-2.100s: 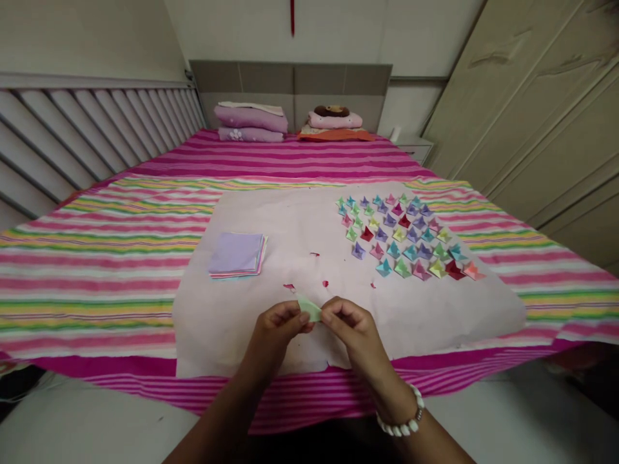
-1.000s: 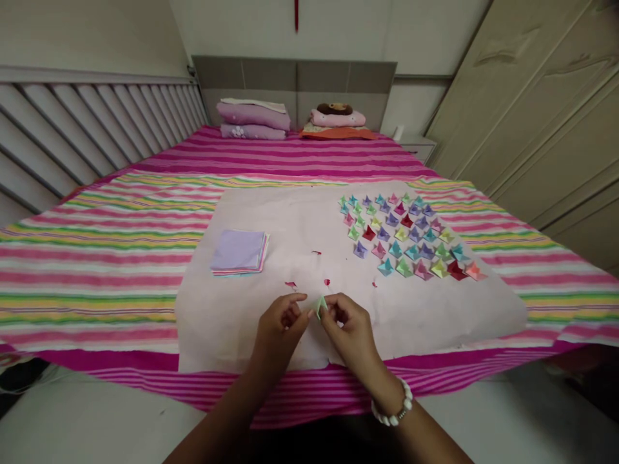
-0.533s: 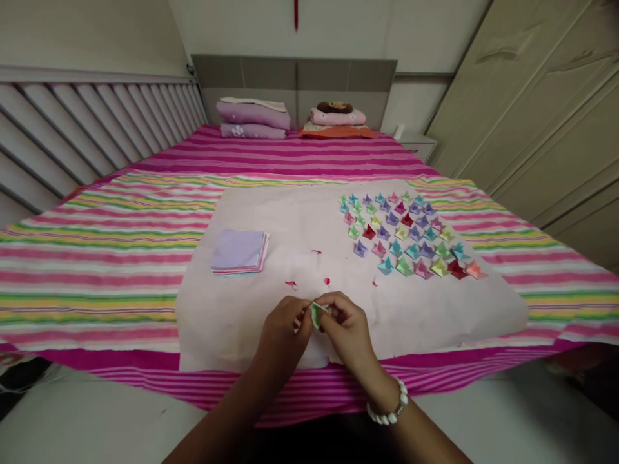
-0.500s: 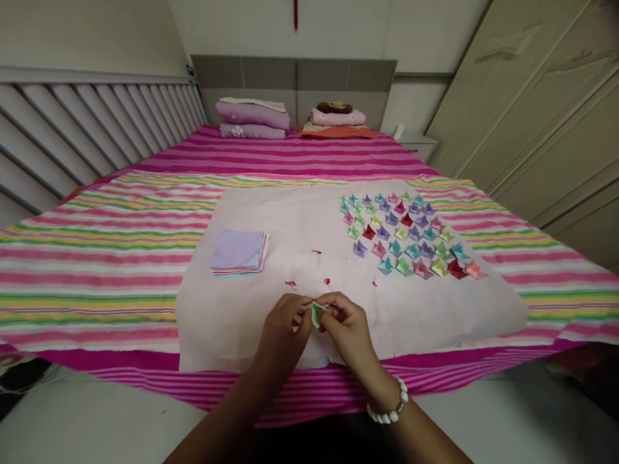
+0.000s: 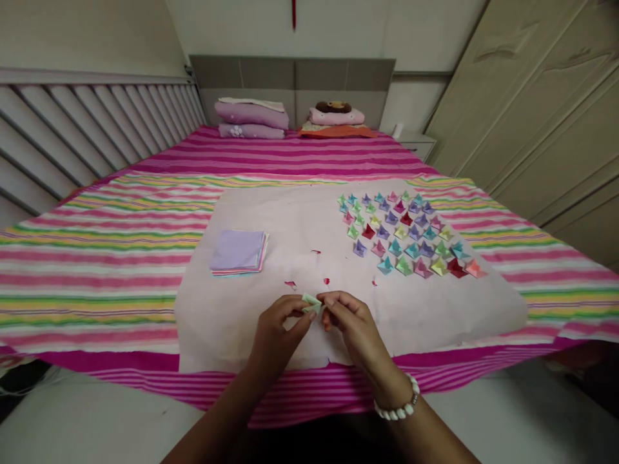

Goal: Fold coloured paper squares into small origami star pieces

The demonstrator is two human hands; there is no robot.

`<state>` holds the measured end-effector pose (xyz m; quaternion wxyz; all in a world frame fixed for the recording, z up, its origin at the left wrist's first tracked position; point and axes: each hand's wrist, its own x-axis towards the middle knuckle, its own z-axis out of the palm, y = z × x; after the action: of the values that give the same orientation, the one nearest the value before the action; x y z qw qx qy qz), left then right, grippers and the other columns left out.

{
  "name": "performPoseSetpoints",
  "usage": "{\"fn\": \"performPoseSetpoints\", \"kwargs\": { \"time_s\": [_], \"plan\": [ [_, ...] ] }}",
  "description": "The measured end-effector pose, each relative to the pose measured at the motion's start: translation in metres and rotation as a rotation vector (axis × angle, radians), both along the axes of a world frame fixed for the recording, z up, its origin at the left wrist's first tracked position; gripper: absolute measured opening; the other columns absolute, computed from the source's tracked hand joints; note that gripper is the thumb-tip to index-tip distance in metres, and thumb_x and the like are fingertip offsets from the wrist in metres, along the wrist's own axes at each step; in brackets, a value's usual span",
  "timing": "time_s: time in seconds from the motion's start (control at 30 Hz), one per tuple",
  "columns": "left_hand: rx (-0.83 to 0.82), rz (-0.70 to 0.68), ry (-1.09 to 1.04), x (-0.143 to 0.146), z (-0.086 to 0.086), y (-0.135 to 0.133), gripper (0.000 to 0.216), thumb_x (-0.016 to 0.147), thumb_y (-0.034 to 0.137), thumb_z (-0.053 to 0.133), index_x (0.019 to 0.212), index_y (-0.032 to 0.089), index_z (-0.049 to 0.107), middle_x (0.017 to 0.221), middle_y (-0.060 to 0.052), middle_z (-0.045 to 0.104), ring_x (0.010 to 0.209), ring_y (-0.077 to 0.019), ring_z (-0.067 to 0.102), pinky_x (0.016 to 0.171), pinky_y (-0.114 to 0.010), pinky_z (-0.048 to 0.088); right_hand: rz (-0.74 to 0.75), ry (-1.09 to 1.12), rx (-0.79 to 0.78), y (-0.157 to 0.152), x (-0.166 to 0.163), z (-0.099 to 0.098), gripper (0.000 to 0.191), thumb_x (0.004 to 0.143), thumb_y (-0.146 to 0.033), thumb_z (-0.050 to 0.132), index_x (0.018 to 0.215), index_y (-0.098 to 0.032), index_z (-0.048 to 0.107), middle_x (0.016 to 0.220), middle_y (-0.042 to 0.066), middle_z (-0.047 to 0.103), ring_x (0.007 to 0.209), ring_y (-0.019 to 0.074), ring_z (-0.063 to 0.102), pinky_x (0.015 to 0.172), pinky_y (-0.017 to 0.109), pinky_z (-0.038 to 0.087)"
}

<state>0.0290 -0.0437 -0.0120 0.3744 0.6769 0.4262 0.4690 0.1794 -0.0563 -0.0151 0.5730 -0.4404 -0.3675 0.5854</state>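
Observation:
A small light-green folded paper [image 5: 311, 301] is pinched between the thumb and fingers of my left hand [image 5: 281, 327], above the pale sheet. My right hand [image 5: 352, 322] has its thumb and forefinger closed at the right corner of this paper; the fingers cover that corner. Beyond my hands, on the sheet, lie small red-printed scraps or marks [image 5: 326, 281]. To the left rests a stack of square coloured papers [image 5: 238, 250], lilac on top. Rows of folded paper pieces [image 5: 405, 233] in many colours stand at the right.
The pale sheet [image 5: 285, 212] lies over a striped bed cover [image 5: 97, 277]. Folded purple bedding [image 5: 252, 117] and a pink pile [image 5: 337, 117] sit by the headboard [image 5: 338, 77]. A slatted rail [image 5: 97, 122] runs along the left, a wardrobe [image 5: 546, 122] along the right.
The green paper has turned in my fingers and shifted slightly left, now lying flatter. My right hand has drawn back a little to its right edge.

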Motion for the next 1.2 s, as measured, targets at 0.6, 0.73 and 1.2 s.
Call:
{"fn": "performPoseSetpoints", "kwargs": {
  "time_s": [0.6, 0.73, 1.2],
  "plan": [
    [-0.453, 0.006, -0.426, 0.006, 0.016, 0.002, 0.028, 0.063, 0.024, 0.077, 0.084, 0.017, 0.059, 0.068, 0.002, 0.067, 0.062, -0.012, 0.062, 0.061, -0.024, 0.049, 0.189, -0.201, 0.03, -0.007, 0.002, 0.006, 0.032, 0.073, -0.047, 0.071, 0.066, -0.017, 0.061, 0.06, -0.001, 0.061, 0.047, 0.0089, 0.045, 0.048, 0.022, 0.034],
    [-0.487, -0.021, -0.469, 0.008, 0.017, 0.002, 0.047, 0.064, 0.024, 0.076, 0.105, 0.016, 0.054, 0.063, 0.004, 0.066, 0.057, -0.0119, 0.061, 0.059, -0.025, 0.049, 0.204, -0.299, 0.076, -0.009, 0.001, 0.003, 0.034, 0.078, -0.05, 0.065, 0.068, -0.017, 0.064, 0.057, -0.002, 0.055, 0.048, 0.0094, 0.042, 0.048, 0.023, 0.032],
    [-0.499, -0.159, -0.321, 0.009, 0.023, 0.004, 0.031, 0.081, 0.039, 0.061, 0.06, 0.016, 0.058, 0.047, 0.004, 0.05, 0.047, -0.0099, 0.047, 0.051, -0.024, 0.037, 0.243, -0.25, 0.072, -0.011, -0.009, 0.006, 0.038, 0.077, -0.052, 0.064, 0.064, -0.016, 0.067, 0.06, 0.0, 0.06, 0.046, 0.0088, 0.042, 0.046, 0.022, 0.032]
  ]
}}
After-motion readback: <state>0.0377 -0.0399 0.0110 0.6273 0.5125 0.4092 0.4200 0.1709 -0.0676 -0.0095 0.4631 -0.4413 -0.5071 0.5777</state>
